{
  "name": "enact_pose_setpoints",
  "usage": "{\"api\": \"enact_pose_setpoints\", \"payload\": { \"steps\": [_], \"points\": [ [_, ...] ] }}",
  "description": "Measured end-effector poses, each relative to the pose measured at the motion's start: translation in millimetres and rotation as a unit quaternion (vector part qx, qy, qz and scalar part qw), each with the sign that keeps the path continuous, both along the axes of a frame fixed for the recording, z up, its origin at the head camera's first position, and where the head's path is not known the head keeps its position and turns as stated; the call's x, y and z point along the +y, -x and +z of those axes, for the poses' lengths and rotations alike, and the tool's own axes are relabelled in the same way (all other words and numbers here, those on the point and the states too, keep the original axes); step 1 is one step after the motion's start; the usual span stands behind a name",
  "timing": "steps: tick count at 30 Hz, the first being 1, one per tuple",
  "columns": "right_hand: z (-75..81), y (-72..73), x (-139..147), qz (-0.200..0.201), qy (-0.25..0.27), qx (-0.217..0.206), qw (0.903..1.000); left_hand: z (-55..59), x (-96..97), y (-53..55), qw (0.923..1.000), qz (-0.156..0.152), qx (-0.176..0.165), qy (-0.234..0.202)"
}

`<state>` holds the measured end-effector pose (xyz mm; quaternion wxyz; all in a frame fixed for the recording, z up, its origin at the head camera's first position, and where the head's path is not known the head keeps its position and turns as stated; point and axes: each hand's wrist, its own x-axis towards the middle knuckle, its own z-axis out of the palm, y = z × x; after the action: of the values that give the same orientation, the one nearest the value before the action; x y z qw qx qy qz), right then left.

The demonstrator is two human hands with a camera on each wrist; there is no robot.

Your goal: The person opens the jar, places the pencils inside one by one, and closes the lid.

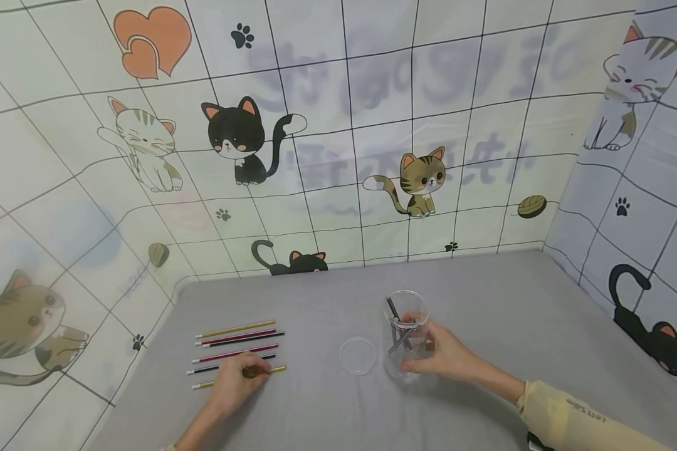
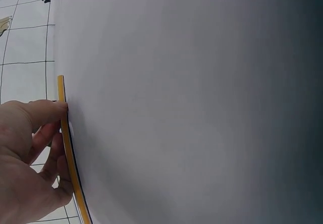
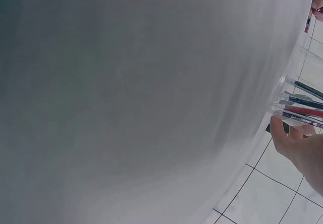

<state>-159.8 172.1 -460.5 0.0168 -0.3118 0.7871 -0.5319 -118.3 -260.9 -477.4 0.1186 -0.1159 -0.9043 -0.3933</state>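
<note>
My left hand (image 1: 238, 381) pinches a yellow pencil (image 2: 70, 158) with thumb and fingers, low over the grey table, at the near end of a row of pencils. A short stretch of that pencil sticks out past the fingertips on the right. Near the table's middle my right hand (image 1: 442, 354) grips a clear cup (image 1: 393, 364) round its right side. The cup stands upright and has several pens (image 3: 303, 111) leaning inside it, dark ones and a red one.
More pencils, yellow, red (image 1: 234, 354) and dark, lie side by side beyond my left hand, white ends to the left. A clear round lid (image 1: 357, 356) lies just left of the cup. Cat-printed cloth walls (image 1: 327, 213) close in the grey tabletop (image 1: 485, 294).
</note>
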Motion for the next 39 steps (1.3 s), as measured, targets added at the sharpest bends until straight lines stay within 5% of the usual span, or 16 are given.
{"api": "enact_pose_setpoints", "payload": {
  "steps": [11,19,39],
  "points": [
    [-0.8,0.4,0,0.001,0.002,-0.005,1.0000,-0.5,2.0,4.5,0.9984,0.011,-0.026,0.049],
    [-2.0,-0.1,-1,0.003,0.003,-0.010,0.9999,1.8,-0.6,4.3,0.9963,-0.014,0.006,0.085],
    [-1.9,0.8,-1,-0.006,-0.001,-0.009,0.9999,57.7,3.4,18.3,0.9924,-0.056,0.057,0.094]
  ]
}}
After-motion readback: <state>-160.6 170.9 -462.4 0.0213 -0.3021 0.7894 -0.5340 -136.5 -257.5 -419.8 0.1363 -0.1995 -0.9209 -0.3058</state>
